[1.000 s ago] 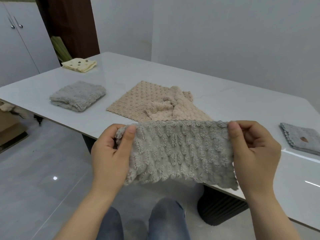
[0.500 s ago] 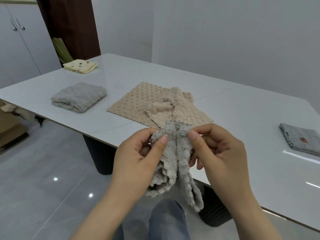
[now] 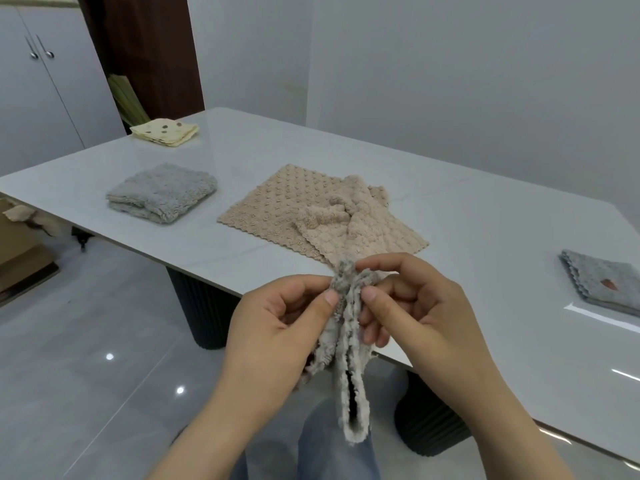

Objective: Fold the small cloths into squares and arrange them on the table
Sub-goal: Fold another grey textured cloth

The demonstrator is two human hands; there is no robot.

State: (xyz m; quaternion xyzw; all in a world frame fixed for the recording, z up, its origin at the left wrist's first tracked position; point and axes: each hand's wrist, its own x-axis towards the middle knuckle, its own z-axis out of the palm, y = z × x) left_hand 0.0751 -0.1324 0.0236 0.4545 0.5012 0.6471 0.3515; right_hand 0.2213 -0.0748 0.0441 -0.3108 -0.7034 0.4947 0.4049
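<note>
I hold a fluffy grey cloth (image 3: 349, 368) in the air in front of the table's near edge. It is folded in half and hangs down in a loop. My left hand (image 3: 277, 327) pinches its top corners between thumb and fingers. My right hand (image 3: 412, 306) pinches the same top edge from the other side. On the white table (image 3: 467, 244) lie a folded grey cloth (image 3: 162, 192) at the left, a folded cream dotted cloth (image 3: 166, 131) at the far left corner, and a folded grey cloth (image 3: 602, 282) at the right.
Two beige bumpy cloths (image 3: 318, 216) lie unfolded and overlapping in the table's middle, just beyond my hands. White cabinets (image 3: 41, 74) and a brown door stand at the far left. My knees are below the hanging cloth.
A second ago the grey cloth was stretched flat between my hands. I brought the hands together, folding it in half, and it now hangs lower as a narrow loop.
</note>
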